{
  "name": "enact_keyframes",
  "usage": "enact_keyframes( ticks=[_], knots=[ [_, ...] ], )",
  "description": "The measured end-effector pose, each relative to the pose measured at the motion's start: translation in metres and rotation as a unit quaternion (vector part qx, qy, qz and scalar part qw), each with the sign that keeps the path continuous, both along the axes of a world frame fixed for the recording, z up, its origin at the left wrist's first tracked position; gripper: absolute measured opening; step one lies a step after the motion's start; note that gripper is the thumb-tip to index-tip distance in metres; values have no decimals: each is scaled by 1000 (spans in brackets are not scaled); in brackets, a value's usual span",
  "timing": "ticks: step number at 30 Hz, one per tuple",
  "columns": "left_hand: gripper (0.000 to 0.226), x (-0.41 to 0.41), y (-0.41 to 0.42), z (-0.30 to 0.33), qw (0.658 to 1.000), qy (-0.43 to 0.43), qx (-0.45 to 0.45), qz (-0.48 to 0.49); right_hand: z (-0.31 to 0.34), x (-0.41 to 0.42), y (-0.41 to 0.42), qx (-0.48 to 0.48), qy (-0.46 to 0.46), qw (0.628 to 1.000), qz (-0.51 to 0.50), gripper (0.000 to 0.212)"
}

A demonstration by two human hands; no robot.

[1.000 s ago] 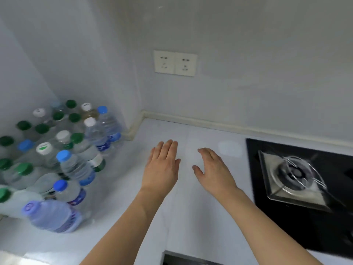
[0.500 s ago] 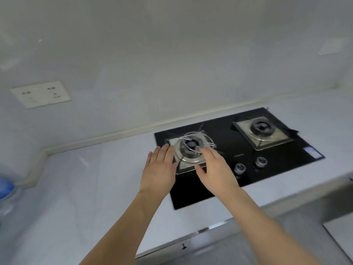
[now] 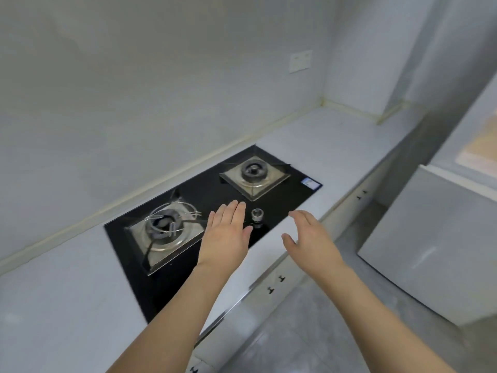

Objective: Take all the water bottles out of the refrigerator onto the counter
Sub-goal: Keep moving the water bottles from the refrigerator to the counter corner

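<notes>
head view: left hand (image 3: 227, 232) and right hand (image 3: 312, 238) hover empty, fingers spread flat, above the hob (image 3: 271, 211) and counter (image 3: 330, 146). no water bottles are visible; the grey appliance (image 3: 430, 238) at right is probably the refrigerator. chilled bottles likely feel heavy, slick and squashy; grip each mid-body.

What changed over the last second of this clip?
The view swung right: the bottles and the twin socket left the frame, and the hob and a grey appliance came in. Left hand and right hand stay open, empty, held forward.
</notes>
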State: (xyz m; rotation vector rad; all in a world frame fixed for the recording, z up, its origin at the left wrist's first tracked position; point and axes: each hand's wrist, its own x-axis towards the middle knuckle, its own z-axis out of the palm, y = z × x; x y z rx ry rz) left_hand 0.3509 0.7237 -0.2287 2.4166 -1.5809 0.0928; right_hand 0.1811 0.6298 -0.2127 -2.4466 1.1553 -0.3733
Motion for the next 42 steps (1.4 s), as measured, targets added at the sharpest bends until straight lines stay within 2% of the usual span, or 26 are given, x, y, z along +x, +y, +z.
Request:
enact_keyframes(
  ticks=[6, 10, 18, 26, 31, 35, 42],
  knots=[
    [59, -50, -55, 3, 996, 15, -6, -87, 8, -61, -25, -7, 15, 996, -83, 54],
    [60, -108, -80, 9, 990, -11, -8, -142, 13, -123, -38, -3, 13, 991, -134, 54],
    [53, -224, -120, 20, 986, 5, -54, -160, 19, -248, -65, -10, -4, 987, -159, 53],
    [57, -354, -158, 33, 981, 40, -73, -177, 30, -384, -99, -16, -5, 979, -203, 52],
    [60, -375, -177, 42, 977, 37, -81, -192, 32, -416, -117, -21, -25, 972, -233, 52],
    [47, -391, -203, 48, 970, 62, -90, -218, 34, -439, -129, -30, -39, 958, -283, 51],
    [46, -445, -265, 43, 954, 114, -51, -274, 31, -500, -158, -33, 7, 921, -389, 52]
  ],
)
